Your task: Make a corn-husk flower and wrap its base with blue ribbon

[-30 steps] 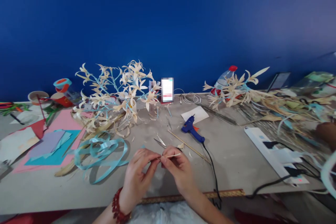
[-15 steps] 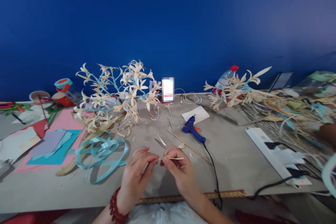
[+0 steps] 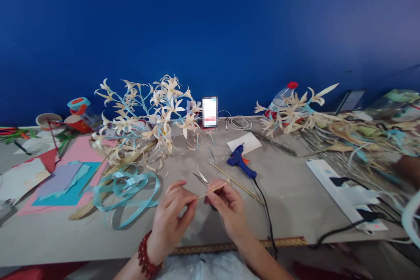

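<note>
My left hand (image 3: 173, 218) and my right hand (image 3: 227, 208) meet over the near edge of the grey table (image 3: 288, 201). Both pinch a thin pale straw strip (image 3: 211, 190) that runs between their fingertips and sticks out up and to the right. A red bead bracelet (image 3: 144, 258) is on my left wrist. Small scissors (image 3: 200, 177) lie just beyond the hands. A blue glue gun (image 3: 240, 162) rests to the right of them, its black cord trailing toward me.
A branch of cream straw flowers on blue stems (image 3: 147, 118) stands at the back left. Light blue ribbon (image 3: 126, 190) coils left of my hands. Coloured paper sheets (image 3: 62, 179) lie far left. A white power strip (image 3: 344, 192) and more straw flowers (image 3: 295, 111) are at the right.
The strip has tilted so its free end points up and right. My right hand has shifted slightly up and right; the left hand stays pinched on the strip's other end.
</note>
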`<action>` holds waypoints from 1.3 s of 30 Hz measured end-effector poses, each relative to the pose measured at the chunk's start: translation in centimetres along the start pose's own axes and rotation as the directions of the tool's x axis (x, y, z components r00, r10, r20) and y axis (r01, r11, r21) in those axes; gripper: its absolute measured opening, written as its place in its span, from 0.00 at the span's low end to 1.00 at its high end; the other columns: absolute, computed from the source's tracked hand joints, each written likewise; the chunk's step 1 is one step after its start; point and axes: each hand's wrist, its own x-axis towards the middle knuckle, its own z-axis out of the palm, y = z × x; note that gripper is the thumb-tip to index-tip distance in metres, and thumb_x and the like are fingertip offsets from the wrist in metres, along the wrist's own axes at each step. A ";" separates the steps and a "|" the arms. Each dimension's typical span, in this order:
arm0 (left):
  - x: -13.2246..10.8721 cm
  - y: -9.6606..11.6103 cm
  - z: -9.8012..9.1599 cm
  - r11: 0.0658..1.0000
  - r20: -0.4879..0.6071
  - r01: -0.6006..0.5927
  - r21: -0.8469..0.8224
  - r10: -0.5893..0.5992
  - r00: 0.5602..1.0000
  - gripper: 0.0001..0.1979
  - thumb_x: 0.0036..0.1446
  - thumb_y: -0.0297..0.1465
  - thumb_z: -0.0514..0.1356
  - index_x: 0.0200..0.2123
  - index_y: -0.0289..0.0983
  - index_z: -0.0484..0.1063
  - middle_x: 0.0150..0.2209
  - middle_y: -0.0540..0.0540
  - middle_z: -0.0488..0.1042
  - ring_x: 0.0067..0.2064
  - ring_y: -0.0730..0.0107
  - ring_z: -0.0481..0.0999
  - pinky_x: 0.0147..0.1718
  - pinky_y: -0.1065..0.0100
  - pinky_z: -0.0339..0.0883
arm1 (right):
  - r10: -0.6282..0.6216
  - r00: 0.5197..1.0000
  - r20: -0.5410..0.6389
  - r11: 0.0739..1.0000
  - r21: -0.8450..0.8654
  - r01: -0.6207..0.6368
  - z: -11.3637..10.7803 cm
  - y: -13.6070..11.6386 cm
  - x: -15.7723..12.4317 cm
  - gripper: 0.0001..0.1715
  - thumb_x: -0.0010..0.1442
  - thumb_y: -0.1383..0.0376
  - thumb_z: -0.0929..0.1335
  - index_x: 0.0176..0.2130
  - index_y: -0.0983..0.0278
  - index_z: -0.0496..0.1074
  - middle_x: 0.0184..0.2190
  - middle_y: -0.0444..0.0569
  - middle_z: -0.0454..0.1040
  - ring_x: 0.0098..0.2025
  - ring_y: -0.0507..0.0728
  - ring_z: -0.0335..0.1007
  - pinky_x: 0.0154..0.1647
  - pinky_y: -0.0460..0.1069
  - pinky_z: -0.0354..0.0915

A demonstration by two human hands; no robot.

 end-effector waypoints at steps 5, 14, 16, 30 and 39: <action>0.2 0.0 -0.3 0.997 0.051 0.014 0.078 -0.018 0.999 0.13 0.58 0.19 0.59 0.44 0.39 0.70 0.34 0.50 0.78 0.36 0.69 0.77 0.55 0.51 0.64 | 0.014 0.995 -0.101 0.998 -0.052 -0.019 -1.6 0.3 -0.1 0.03 0.61 0.64 0.71 0.34 0.60 0.74 0.30 0.43 0.71 0.29 0.51 0.67 0.30 0.46 0.62; 1.1 0.5 -0.1 0.993 0.029 0.007 0.120 -0.010 1.000 0.12 0.59 0.19 0.57 0.43 0.41 0.70 0.35 0.48 0.78 0.38 0.66 0.77 0.54 0.52 0.65 | 0.012 0.991 -0.136 0.990 -0.138 -0.031 -1.2 -0.2 -0.3 0.07 0.59 0.61 0.72 0.33 0.62 0.75 0.27 0.44 0.72 0.28 0.52 0.67 0.29 0.46 0.64; 0.9 0.4 0.0 0.992 0.007 0.029 0.125 -0.030 1.000 0.12 0.59 0.19 0.57 0.42 0.40 0.70 0.34 0.48 0.78 0.38 0.65 0.77 0.52 0.54 0.67 | 0.036 0.990 -0.139 0.986 -0.155 -0.058 -1.3 -0.2 -0.3 0.07 0.59 0.61 0.72 0.34 0.62 0.75 0.27 0.44 0.72 0.28 0.52 0.68 0.28 0.46 0.64; 0.4 0.6 1.4 0.642 0.109 0.482 -0.596 -0.530 0.841 0.08 0.60 0.30 0.61 0.43 0.39 0.75 0.42 0.42 0.79 0.44 0.61 0.77 0.45 0.62 0.71 | -0.302 0.930 0.208 0.869 -0.341 0.359 -0.2 -1.2 -0.4 0.12 0.61 0.70 0.68 0.40 0.56 0.78 0.33 0.48 0.80 0.37 0.59 0.75 0.42 0.54 0.68; 0.7 0.5 0.7 0.316 0.348 0.595 -0.739 -0.577 0.739 0.05 0.56 0.31 0.65 0.31 0.36 0.73 0.33 0.46 0.73 0.38 0.67 0.72 0.39 0.68 0.66 | -0.215 0.963 0.163 0.886 -0.382 0.262 -0.6 -1.1 -0.4 0.08 0.62 0.69 0.69 0.38 0.57 0.78 0.30 0.46 0.78 0.33 0.56 0.73 0.37 0.51 0.67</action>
